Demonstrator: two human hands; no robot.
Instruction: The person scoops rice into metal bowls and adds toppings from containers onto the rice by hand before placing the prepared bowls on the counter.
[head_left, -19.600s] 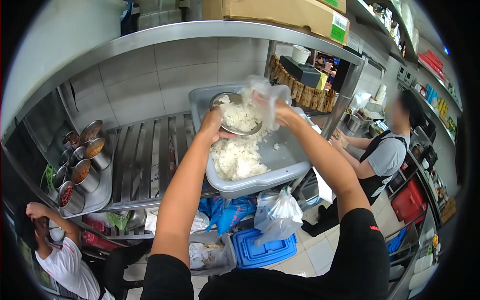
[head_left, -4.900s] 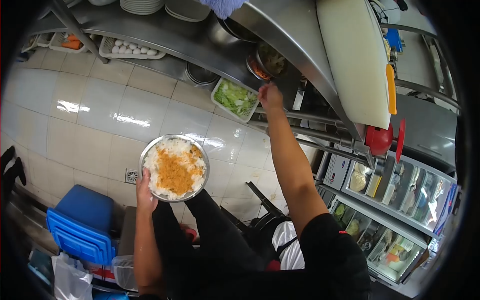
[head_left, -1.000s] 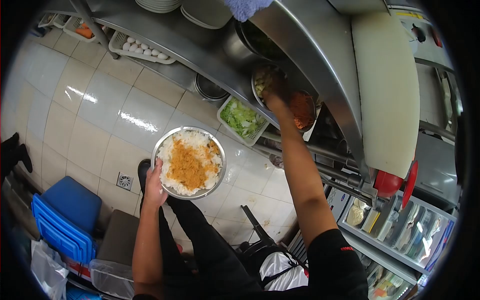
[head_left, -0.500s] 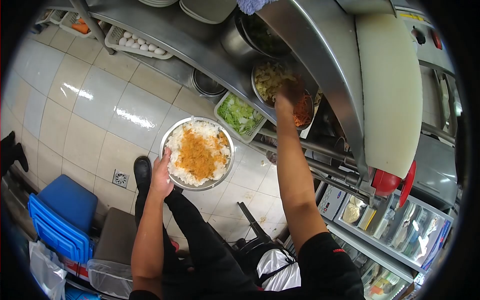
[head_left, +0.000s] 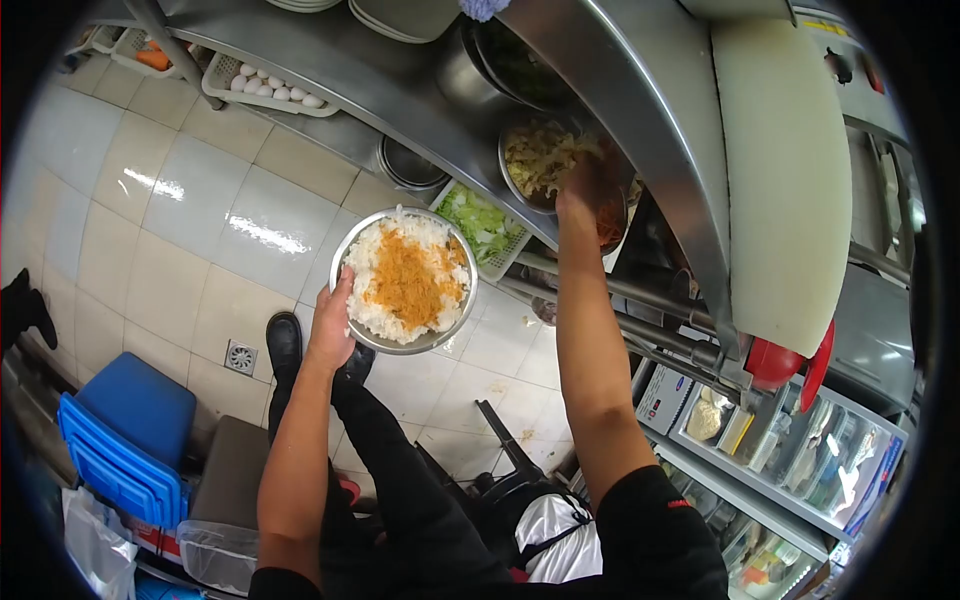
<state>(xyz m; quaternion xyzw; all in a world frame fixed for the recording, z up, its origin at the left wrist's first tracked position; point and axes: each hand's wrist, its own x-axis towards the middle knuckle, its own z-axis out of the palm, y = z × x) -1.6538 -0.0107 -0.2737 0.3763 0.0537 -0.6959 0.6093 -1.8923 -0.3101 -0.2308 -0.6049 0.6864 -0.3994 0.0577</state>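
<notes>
My left hand (head_left: 333, 318) grips the near-left rim of a round metal bowl (head_left: 392, 349), thumb over the edge. White rice (head_left: 372, 318) fills it, topped with an orange-brown powder or paste (head_left: 408, 280). My right hand (head_left: 580, 190) reaches onto the steel shelf, between a bowl of pale yellow shredded vegetable (head_left: 530, 160) and a container of orange shreds (head_left: 610, 228) that look like carrot. Shadow hides its fingers, so whether it holds any shreds cannot be made out.
Under the shelf (head_left: 290, 75) stand a basket of chopped greens (head_left: 478, 222), a metal pot (head_left: 412, 165) and a basket of eggs (head_left: 270, 88). A white cutting board (head_left: 780, 190) lies right. Stacked blue stools (head_left: 130, 430) stand left. Another person's shoe (head_left: 25, 310) shows at far left.
The bowl of rice has moved up and a little right with my left hand, now partly covering the basket of greens. My right hand has shifted slightly within the same shelf area.
</notes>
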